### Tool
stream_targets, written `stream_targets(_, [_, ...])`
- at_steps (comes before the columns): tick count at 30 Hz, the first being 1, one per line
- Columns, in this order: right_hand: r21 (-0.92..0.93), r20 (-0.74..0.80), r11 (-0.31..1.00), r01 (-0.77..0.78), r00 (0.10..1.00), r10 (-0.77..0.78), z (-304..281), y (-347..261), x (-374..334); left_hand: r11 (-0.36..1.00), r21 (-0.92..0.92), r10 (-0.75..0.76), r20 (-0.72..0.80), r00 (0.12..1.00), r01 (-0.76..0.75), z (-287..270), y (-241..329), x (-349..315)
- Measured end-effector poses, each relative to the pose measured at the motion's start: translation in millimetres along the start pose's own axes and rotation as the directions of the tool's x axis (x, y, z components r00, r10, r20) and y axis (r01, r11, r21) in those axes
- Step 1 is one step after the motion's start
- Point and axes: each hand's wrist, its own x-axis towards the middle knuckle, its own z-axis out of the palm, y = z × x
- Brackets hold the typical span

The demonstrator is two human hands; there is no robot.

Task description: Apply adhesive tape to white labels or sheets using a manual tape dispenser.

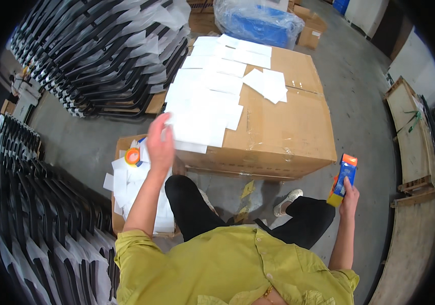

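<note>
White paper sheets (pixel 204 101) lie in overlapping rows along the left side of a large brown cardboard box (pixel 288 122). At their near left edge is my left hand (pixel 160 145), fingers apart and slightly blurred, with nothing visible in it. Whether its fingertips touch the paper I cannot tell. Out to the right, beside the box's near corner, my right hand (pixel 349 199) grips a blue tape dispenser (pixel 346 178) with orange and yellow parts. Two or three loose white sheets (pixel 268 85) rest farther back on the box top.
Low at my left stands an open carton (pixel 117 203) of white papers with an orange tape roll (pixel 132 156) on top. Stacked black frames (pixel 121 66) fill the left. Behind the box is a plastic-wrapped blue bundle (pixel 263 25); wooden crates (pixel 410 132) line the right.
</note>
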Motion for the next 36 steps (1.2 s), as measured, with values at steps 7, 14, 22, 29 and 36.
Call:
stream_targets(7, [0.129,-0.003,0.991,-0.033,0.999,0.034,19.8,14.9,-58.3,0.893,-0.035,0.424,0.399,0.813,-0.448,160.3,56.2,56.7])
stream_targets(14, [0.166,-0.023,0.984,-0.068,0.997,0.073,17.7,13.3,-122.7,0.828,0.346,0.193,0.562,0.804,-0.441,266.9,48.0,76.6])
stream_targets(22, [0.159,-0.046,0.974,-0.162,0.984,0.172,8.1,22.4,-135.8,0.763,0.269,0.119,0.836,0.536,-0.588,254.2,49.0,93.1])
stream_targets(29, [0.079,0.232,0.994,-0.074,0.971,0.054,18.7,-7.9,-119.1,0.548,0.117,0.653,0.559,0.511,-0.828,190.2,103.0,-12.9])
stream_targets(36, [0.037,0.46,0.999,-0.031,0.888,0.01,13.5,0.8,-125.5,0.926,-0.341,0.176,0.768,0.616,0.161,164.6,131.6,-49.8])
